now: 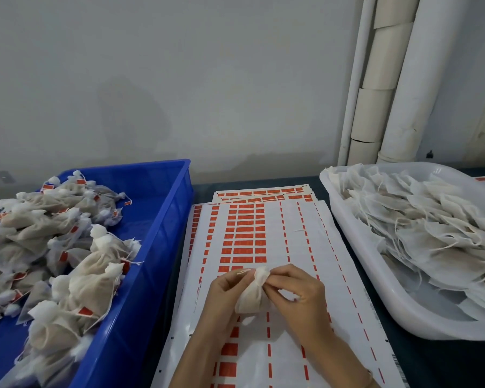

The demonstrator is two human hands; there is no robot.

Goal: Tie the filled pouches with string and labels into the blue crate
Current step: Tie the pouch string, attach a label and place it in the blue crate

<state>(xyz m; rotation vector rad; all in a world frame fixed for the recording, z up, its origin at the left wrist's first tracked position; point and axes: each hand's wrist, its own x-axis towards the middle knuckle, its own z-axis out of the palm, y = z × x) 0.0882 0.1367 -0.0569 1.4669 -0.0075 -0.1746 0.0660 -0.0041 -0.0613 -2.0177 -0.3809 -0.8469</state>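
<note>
A small filled white pouch [249,296] sits between both hands above the label sheet [291,247]. My left hand [224,292] holds its left side and pinches a thin string near the gathered neck. My right hand [297,292] pinches the neck from the right. The blue crate [163,219] on the left holds several tied pouches [67,261] with red labels. A white tray [375,275] on the right holds several untied pouches [431,233] with loose strings.
Sheets of red sticker labels are stacked under the top sheet at the back [263,193]. A grey wall stands behind the table, with white pipes [389,93] at the right. The dark table edge shows between crate, sheets and tray.
</note>
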